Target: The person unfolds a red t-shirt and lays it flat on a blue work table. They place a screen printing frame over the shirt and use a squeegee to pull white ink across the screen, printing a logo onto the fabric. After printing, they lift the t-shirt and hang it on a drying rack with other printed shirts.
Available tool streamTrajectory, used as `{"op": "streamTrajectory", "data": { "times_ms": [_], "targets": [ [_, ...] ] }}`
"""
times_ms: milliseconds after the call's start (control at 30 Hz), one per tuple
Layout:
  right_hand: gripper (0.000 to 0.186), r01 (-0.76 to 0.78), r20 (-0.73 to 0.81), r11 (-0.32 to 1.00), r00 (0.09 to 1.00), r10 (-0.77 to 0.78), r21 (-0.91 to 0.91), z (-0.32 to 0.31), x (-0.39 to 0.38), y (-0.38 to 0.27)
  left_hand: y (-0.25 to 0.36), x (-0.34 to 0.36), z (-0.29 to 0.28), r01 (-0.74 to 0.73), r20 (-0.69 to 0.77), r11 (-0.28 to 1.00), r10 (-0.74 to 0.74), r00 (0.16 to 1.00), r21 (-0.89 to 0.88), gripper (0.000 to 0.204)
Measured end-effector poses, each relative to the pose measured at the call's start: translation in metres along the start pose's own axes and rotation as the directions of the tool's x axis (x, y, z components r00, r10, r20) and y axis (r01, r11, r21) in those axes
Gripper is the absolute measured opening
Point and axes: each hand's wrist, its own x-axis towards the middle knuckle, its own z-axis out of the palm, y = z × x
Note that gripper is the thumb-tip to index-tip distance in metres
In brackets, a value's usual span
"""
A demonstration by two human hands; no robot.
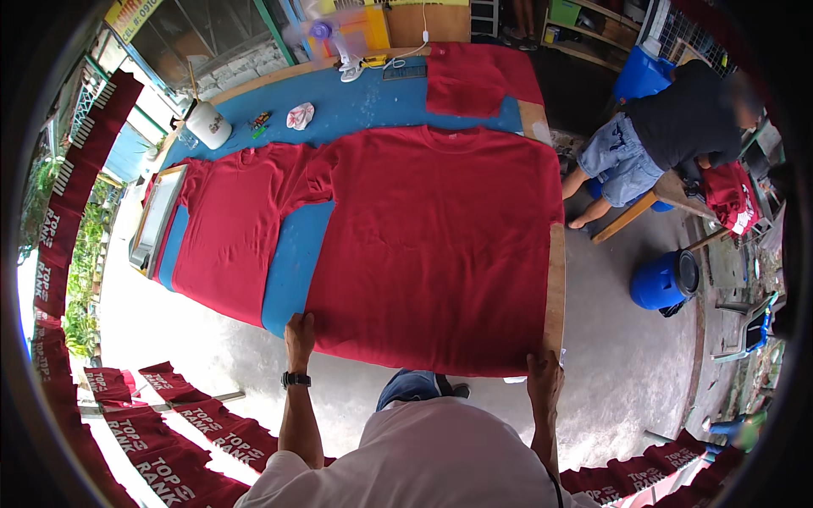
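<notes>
A large dark red T-shirt [436, 254] lies spread over the near right part of the blue-topped table, its collar at the far side and its hem toward me. My left hand [299, 332], below a black wristwatch, is closed on the left corner of the hem. At the right hem corner my right hand [544, 372] is closed on the cloth too. To the left, a second red T-shirt [233, 229] lies flat, its sleeve meeting the first shirt's sleeve. Another red shirt [470, 80], partly folded over, rests at the table's far right corner.
A framed screen [159, 218] stands at the table's left end. On the blue tabletop [356, 110] are a white jug [207, 124], a crumpled cloth [300, 116] and a fan [347, 63]. A co-worker [660, 127] bends over a bench at right, near a blue drum [663, 279]. Printed red shirts [161, 457] hang around.
</notes>
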Motion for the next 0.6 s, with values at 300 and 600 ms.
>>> {"op": "streamTrajectory", "data": {
  "times_ms": [300, 600],
  "targets": [
    [0.04, -0.111, 0.194, 0.939, 0.98, 0.049, 0.325, -0.014, -0.011, 0.074, -0.037, -0.021, -0.012, 0.209, 0.131, 0.96, -0.187, 0.974, -0.187, 0.036],
    [0.04, -0.141, 0.058, 0.988, 0.988, 0.145, -0.067, -0.02, -0.01, 0.027, 0.003, -0.021, -0.016, 0.045, 0.106, 0.973, -0.071, 0.992, 0.226, 0.027]
  ]
}}
